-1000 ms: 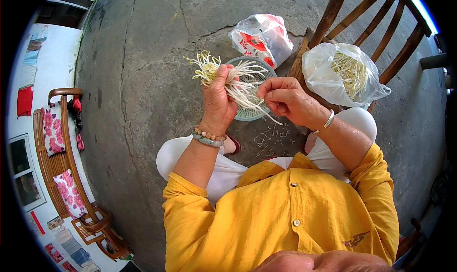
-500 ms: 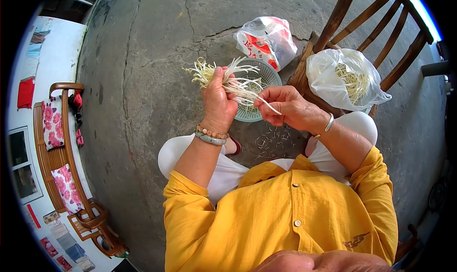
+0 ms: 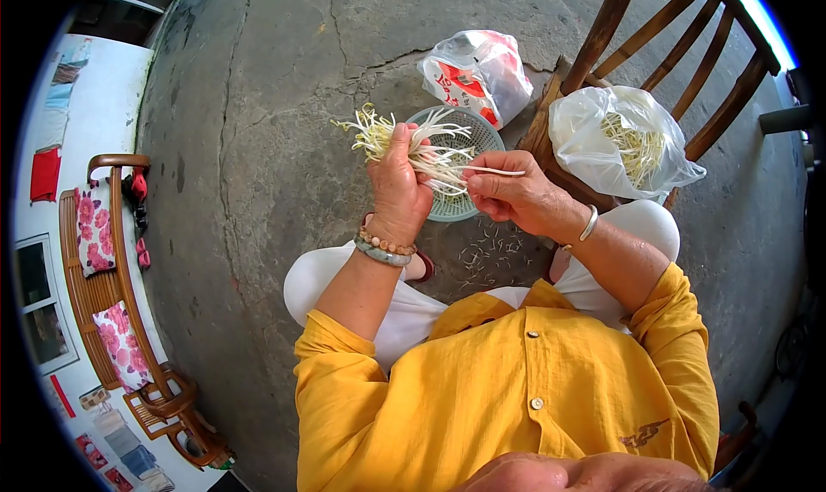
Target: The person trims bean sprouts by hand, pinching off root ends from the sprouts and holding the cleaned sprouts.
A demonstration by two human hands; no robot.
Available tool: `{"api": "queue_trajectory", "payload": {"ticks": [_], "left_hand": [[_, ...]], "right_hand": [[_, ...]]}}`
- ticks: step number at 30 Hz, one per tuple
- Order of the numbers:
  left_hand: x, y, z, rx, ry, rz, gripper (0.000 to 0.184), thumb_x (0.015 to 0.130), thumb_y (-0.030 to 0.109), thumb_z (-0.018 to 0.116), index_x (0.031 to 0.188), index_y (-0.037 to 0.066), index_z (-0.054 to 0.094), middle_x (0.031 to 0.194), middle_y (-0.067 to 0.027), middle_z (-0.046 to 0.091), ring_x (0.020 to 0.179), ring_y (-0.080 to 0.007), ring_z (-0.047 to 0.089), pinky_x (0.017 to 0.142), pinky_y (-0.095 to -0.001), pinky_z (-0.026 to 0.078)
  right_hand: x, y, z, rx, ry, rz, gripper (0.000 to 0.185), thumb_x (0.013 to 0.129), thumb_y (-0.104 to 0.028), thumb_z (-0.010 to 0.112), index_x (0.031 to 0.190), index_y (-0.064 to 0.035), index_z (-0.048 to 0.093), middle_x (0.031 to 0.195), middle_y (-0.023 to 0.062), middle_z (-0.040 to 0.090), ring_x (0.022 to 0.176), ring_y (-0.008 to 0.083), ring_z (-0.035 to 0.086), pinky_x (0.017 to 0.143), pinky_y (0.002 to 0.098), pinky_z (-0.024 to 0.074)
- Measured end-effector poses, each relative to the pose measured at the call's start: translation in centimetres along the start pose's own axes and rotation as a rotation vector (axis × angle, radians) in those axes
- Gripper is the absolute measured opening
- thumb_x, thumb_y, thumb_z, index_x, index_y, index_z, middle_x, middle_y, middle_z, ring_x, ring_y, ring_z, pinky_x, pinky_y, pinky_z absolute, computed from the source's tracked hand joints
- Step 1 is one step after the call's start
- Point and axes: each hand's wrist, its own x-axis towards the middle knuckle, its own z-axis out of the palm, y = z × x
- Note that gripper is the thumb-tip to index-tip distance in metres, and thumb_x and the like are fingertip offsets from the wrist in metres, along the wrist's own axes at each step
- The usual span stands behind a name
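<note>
My left hand (image 3: 401, 182) is closed around a bunch of bean sprouts (image 3: 376, 138), yellow heads to the left and white stems fanning out to the right. Close beside it, my right hand (image 3: 516, 193) pinches the end of one long white bean sprout stem (image 3: 495, 171), which points to the right. Below both hands a pale green colander (image 3: 490, 132) stands on the floor, partly hidden by them, with some sprouts inside. Small white trimmings (image 3: 492, 249) lie scattered on the concrete between my feet.
A wooden chair (image 3: 544, 135) at the right holds a clear plastic bag (image 3: 575, 118) of bean sprouts. Behind the colander sits a red-and-white plastic bag (image 3: 508, 70). A wooden bench (image 3: 90, 311) with floral cushions (image 3: 120, 341) lines the left wall.
The pinched stem has swung from slanting downward to lying nearly level. My right hand has shifted slightly, while my left hand keeps its hold on the bunch.
</note>
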Motion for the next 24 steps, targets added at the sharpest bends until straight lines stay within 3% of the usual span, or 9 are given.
{"api": "queue_trajectory", "payload": {"ticks": [9, 24], "left_hand": [[-0.4, 0.0, 0.4, 0.029, 0.012, 0.055, 0.015, 0.089, 0.016, 0.062, 0.094, 0.003, 0.059, 0.087, -0.0050, 0.060, 0.072, -0.0132, 0.059, 0.062, -0.0253, 0.051], [0.0, -0.5, -0.4, -0.014, -0.091, -0.118, 0.014, 0.091, 0.017, 0.059, 0.091, 0.003, 0.059, 0.077, -0.0040, 0.059, 0.060, -0.0101, 0.053, 0.055, -0.0240, 0.048]], "right_hand": [[0.1, 0.4, 0.6, -0.230, 0.044, 0.007, 0.015, 0.088, -0.015, 0.064, 0.091, -0.0002, 0.062, 0.067, 0.0004, 0.056, 0.054, 0.0034, 0.047, 0.042, 0.0170, 0.0329], [0.2, 0.2, 0.6, -0.413, 0.156, -0.167, 0.010, 0.078, -0.006, 0.051, 0.075, -0.0022, 0.059, 0.056, -0.0028, 0.046, 0.048, 0.0037, 0.038, 0.043, 0.0207, 0.0294]]}}
